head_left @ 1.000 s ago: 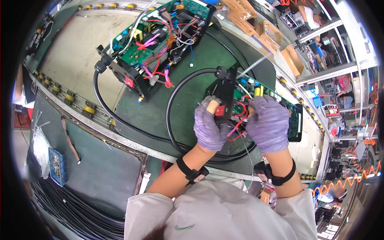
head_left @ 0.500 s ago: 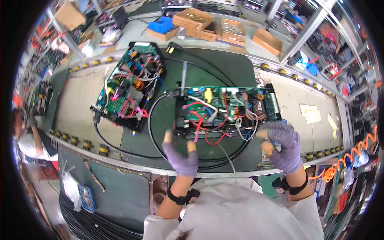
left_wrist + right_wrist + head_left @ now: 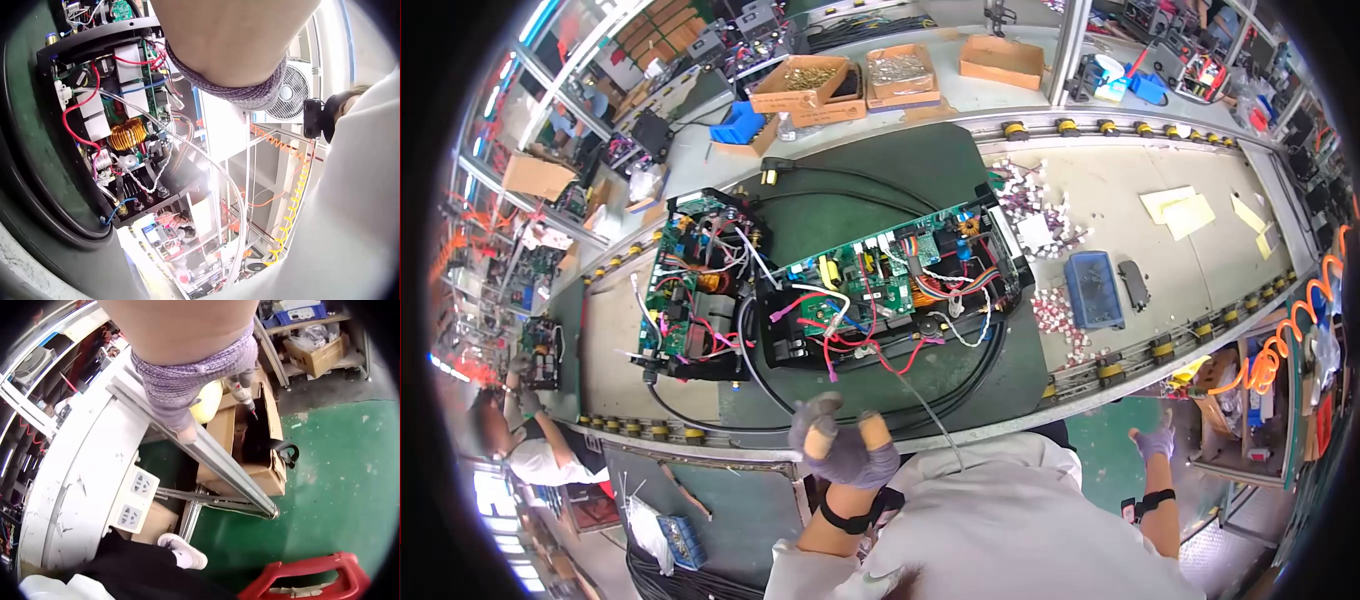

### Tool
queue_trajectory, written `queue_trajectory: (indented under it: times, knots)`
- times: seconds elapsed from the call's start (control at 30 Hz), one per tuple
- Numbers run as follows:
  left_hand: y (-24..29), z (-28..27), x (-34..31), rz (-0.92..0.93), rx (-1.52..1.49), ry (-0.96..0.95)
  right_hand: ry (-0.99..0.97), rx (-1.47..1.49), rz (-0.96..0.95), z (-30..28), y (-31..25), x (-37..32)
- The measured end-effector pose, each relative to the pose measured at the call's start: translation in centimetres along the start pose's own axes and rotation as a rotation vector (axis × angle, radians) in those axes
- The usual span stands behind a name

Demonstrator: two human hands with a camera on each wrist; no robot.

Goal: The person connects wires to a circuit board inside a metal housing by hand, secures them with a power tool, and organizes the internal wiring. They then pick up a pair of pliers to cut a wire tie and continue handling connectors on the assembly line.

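Left wrist view: bare wrist point(image 3: 231, 37) hides most of the left grip point(image 3: 847, 455).

Your gloves point(image 3: 181, 381) are ribbed, matt knitted cloth. Before you, the surface point(image 3: 870, 220) looks smooth and matt; the cables point(image 3: 983, 375) carry a faint rubbery sheen. The unit point(image 3: 890, 290) shows you a glossy, metallic wire coil point(image 3: 128, 134). You have smooth plastic in the bin point(image 3: 1094, 290), matt cardboard in the carton point(image 3: 1000, 62).
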State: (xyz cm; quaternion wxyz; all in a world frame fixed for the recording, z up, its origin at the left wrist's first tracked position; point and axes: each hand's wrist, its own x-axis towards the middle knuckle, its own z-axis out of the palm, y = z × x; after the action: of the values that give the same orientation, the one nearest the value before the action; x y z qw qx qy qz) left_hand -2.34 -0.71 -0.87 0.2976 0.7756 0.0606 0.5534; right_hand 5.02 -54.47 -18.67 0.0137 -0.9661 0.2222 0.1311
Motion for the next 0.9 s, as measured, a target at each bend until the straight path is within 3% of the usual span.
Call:
queue_trajectory:
  times: [0.03,0.13,0.27,0.3,0.4,0.43,0.53,0.67,0.7,0.73,0.77,0.8,0.83,0.9]
  knots:
    - [0.4,0.5,0.1,0.007,-0.011,-0.024,0.197,0.102,0.028,1.0,-0.1,0.2]
    - [1.5,1.7,0.3,-0.019,-0.144,-0.109,0.067,0.531,-0.060,4.6,-2.2,2.1]
    - [2.1,2.3,1.2,0.087,-0.188,-0.272,0.167,0.995,0.189,8.2,-3.6,4.8]
    - [2.2,2.4,1.4,0.109,-0.187,-0.309,0.217,0.807,0.291,6.1,-5.0,4.1]
    - [2.9,2.9,1.9,0.142,-0.175,-0.360,0.226,0.602,0.528,0.6,-8.6,1.2]
    - [2.9,3.0,1.9,0.142,-0.175,-0.379,0.224,0.600,0.527,0.8,-8.6,1.2]
    - [2.7,3.6,1.4,0.115,-0.149,-0.418,0.200,0.915,0.146,5.9,-5.8,3.5]
    - [3.0,4.2,0.7,0.072,-0.117,-0.457,0.248,0.788,0.252,5.7,-5.1,3.3]
    - [2.6,4.3,0.3,0.068,-0.121,-0.471,0.296,0.754,0.172,6.3,-4.1,3.7]
    - [2.6,4.5,-0.2,0.061,-0.137,-0.489,0.336,0.717,0.246,5.8,-4.1,3.5]
    - [2.9,4.2,-0.2,0.039,-0.073,-0.555,0.211,0.902,0.243,5.7,-3.4,3.8]
    - [2.8,3.9,-1.3,-0.018,-0.073,-0.518,0.267,0.667,0.402,4.1,-4.5,3.2]
    - [3.1,3.8,-0.5,-0.043,-0.153,-0.574,0.248,0.632,0.593,3.6,-4.3,3.1]
    - [3.0,3.8,-2.2,-0.230,-0.169,-0.478,0.179,0.750,0.822,1.8,-4.2,2.5]
